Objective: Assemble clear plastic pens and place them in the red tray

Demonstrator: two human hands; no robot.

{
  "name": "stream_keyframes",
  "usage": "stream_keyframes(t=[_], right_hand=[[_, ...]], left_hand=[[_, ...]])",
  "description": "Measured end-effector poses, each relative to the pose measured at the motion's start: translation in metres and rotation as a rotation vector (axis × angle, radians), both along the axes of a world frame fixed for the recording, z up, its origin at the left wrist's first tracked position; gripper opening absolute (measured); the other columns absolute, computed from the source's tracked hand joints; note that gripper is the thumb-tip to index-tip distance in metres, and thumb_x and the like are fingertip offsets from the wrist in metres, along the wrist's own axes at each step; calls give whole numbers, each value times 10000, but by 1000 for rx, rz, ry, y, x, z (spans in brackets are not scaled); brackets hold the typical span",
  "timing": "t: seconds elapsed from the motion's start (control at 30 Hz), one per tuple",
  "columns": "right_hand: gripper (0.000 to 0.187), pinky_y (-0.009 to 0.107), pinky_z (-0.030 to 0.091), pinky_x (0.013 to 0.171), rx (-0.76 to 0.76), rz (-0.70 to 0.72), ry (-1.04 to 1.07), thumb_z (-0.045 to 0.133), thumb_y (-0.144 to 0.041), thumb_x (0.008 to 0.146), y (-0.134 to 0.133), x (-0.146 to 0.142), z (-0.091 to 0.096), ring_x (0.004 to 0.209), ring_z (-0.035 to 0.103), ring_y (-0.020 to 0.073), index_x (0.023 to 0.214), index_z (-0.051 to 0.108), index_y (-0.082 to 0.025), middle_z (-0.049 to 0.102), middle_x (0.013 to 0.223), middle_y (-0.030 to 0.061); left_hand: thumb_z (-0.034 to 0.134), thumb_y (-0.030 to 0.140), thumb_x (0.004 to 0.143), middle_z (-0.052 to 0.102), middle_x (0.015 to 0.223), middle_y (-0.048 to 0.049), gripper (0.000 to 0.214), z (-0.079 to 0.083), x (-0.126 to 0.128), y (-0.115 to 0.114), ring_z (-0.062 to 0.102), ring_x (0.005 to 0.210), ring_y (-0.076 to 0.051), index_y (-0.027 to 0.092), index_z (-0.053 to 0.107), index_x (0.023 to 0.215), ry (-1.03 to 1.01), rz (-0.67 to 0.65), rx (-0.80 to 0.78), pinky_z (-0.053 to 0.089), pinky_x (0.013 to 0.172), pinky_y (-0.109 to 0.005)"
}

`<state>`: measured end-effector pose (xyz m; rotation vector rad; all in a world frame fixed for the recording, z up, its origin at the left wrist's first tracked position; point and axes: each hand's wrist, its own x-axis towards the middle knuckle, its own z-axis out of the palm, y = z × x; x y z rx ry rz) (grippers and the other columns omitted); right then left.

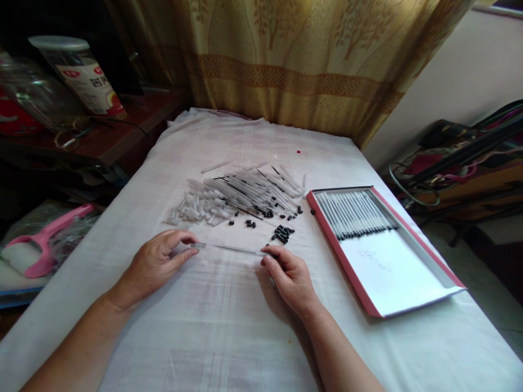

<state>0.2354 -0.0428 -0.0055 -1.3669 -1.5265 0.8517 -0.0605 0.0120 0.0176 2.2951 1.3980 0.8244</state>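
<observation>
Between thumb and fingers, my left hand [165,253] pinches a short clear pen cap [199,245]. My right hand [288,272] is closed on the rear end of a slim pen [239,249], its fine tip pointing left at the cap. A small gap separates the tip from the cap. Just beyond my hands lie a heap of clear pen barrels [249,188], a pile of clear caps [200,207] and a cluster of small black plugs [281,234].
At the right, a red-edged box lid [337,261] holds a row of pens [355,212]. A white cloth [196,326] covers the table. Left of it are a pink-handled roller [49,239] and a shelf with a labelled jar [81,79]. A gold curtain [286,54] hangs behind.
</observation>
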Motion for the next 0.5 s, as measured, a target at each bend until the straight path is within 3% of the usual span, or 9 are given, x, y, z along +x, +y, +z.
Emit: stream_keyframes(t=[0.13, 0.5], right_hand=[[181, 253, 525, 637, 23, 22, -26, 566, -274, 887, -1, 0, 2, 694, 682, 166, 966, 703, -186, 731, 771, 46], [190, 260, 536, 650, 30, 19, -36, 567, -278, 891, -2, 0, 2, 700, 697, 172, 976, 705, -178, 745, 794, 54]], left_hand=[[579, 482, 880, 714, 900, -25, 275, 0, 11, -6, 679, 834, -194, 231, 661, 955, -47, -40, -59, 519, 777, -299], [607, 447, 882, 704, 872, -13, 249, -6, 8, -5, 673, 772, -169, 219, 662, 966, -77, -46, -29, 521, 733, -268]])
